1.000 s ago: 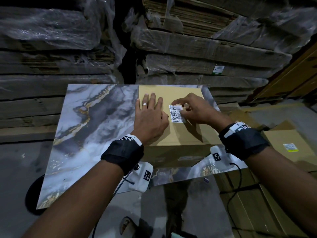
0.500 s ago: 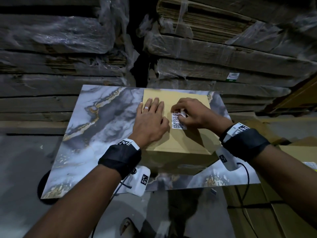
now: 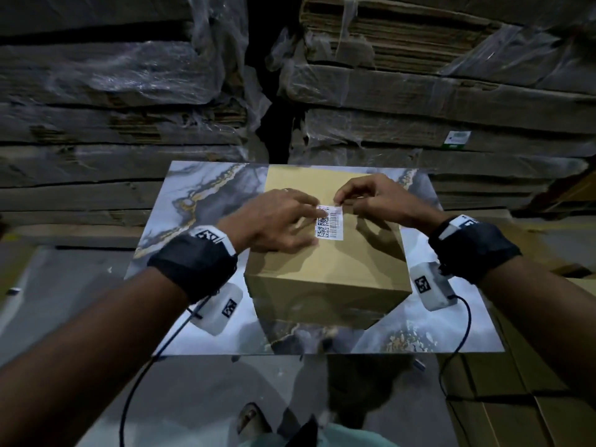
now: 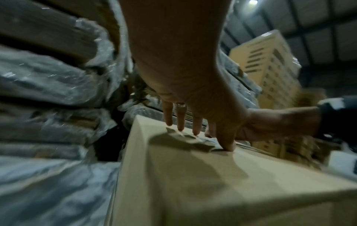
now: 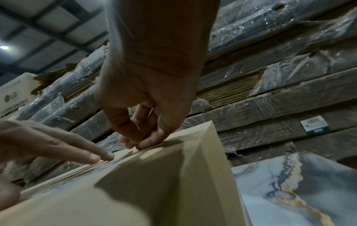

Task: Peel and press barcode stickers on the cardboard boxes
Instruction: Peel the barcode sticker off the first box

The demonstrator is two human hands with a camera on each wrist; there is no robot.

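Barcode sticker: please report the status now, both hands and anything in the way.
Left hand open, fingertips pressing barcode sticker onto cardboard box. Right hand pinching sticker's far right corner. Nothing in the way.

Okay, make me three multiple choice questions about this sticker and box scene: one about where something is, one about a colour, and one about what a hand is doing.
1. Where does the barcode sticker lie?
A. on top of the cardboard box
B. on the marble-patterned board
C. on the floor

2. What colour is the sticker's background?
A. yellow
B. white
C. green

3. What is the right hand doing?
A. lying flat on the board
B. hanging idle off the box
C. pinching the sticker's far edge

Answers: 1 A, the sticker sits on the box's top face. 2 B, black codes are printed on white. 3 C, its thumb and fingers close on the far edge while the left hand touches the sticker with straight fingers.
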